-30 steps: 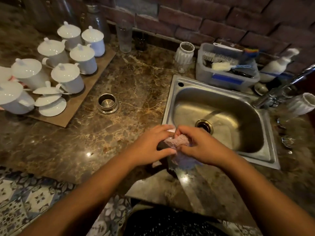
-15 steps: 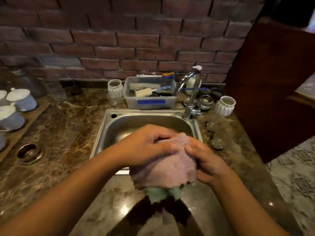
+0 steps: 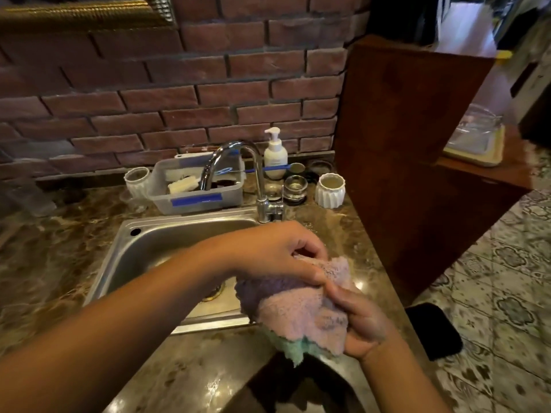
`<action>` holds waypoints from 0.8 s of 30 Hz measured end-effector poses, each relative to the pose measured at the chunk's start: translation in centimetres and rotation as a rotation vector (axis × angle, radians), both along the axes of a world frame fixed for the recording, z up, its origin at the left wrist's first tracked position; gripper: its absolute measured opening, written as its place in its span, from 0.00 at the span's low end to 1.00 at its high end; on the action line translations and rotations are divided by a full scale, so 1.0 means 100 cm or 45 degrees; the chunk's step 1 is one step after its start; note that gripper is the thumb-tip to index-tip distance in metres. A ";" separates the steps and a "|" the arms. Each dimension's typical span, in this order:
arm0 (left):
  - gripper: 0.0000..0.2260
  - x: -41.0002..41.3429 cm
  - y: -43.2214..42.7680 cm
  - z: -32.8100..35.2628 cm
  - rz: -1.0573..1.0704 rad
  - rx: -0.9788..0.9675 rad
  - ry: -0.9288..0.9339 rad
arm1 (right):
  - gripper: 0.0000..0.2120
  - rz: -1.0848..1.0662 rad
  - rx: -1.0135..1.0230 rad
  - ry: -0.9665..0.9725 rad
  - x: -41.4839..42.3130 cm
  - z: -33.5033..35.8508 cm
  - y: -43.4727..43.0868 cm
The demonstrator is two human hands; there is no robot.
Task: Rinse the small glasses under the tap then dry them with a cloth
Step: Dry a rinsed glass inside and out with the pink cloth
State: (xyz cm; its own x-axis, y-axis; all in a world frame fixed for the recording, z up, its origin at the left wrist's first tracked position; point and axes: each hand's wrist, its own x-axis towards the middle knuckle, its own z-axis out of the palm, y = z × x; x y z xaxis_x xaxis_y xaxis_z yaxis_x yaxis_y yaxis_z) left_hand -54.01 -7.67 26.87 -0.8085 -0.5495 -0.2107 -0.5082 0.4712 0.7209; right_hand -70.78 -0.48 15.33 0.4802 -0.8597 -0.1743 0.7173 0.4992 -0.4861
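Both my hands hold a pink cloth [image 3: 301, 314] with a green edge, bunched over the sink's front right corner. My left hand [image 3: 277, 251] lies on top and pinches the cloth with its fingers. My right hand [image 3: 362, 320] grips it from below and the right. Whatever is inside the cloth is hidden. The steel sink [image 3: 149, 248] lies under my left arm. The curved tap [image 3: 256, 174] stands behind it with no water running. A small glass [image 3: 295, 186] sits on the counter right of the tap.
A grey plastic tub [image 3: 196, 198] with brushes stands behind the sink. White ribbed cups [image 3: 330, 190] [image 3: 137, 181] flank it, with a soap pump bottle [image 3: 275, 155] by the brick wall. A dark wooden panel [image 3: 411, 162] rises at right; a black object [image 3: 433, 330] lies on the tiled floor.
The view has swung right and up, away from the white cups at left. My hands and the cloth have shifted right, over the sink's front right corner.
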 end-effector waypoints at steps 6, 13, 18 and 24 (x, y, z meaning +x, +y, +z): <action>0.07 -0.025 -0.023 -0.035 0.119 -0.192 -0.115 | 0.37 0.018 0.193 -0.085 -0.023 -0.020 0.013; 0.18 -0.040 -0.048 -0.115 0.187 -0.371 -0.195 | 0.42 -0.142 0.514 -0.350 -0.037 -0.031 0.006; 0.06 -0.041 -0.072 -0.172 0.492 -0.244 -0.065 | 0.52 -0.266 0.652 -0.355 -0.055 -0.056 -0.007; 0.36 -0.059 -0.100 -0.211 0.671 -0.272 -0.196 | 0.52 -0.405 0.576 -0.189 -0.079 -0.049 -0.012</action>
State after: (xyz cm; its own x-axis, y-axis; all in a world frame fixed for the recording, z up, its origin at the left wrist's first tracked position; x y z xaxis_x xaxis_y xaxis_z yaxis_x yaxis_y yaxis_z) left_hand -59.89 -17.69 5.76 -0.3836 -0.9122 -0.1442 -0.8047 0.2535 0.5368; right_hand -78.63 -1.70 10.43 0.2576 -0.8216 -0.5086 0.9105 0.3826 -0.1568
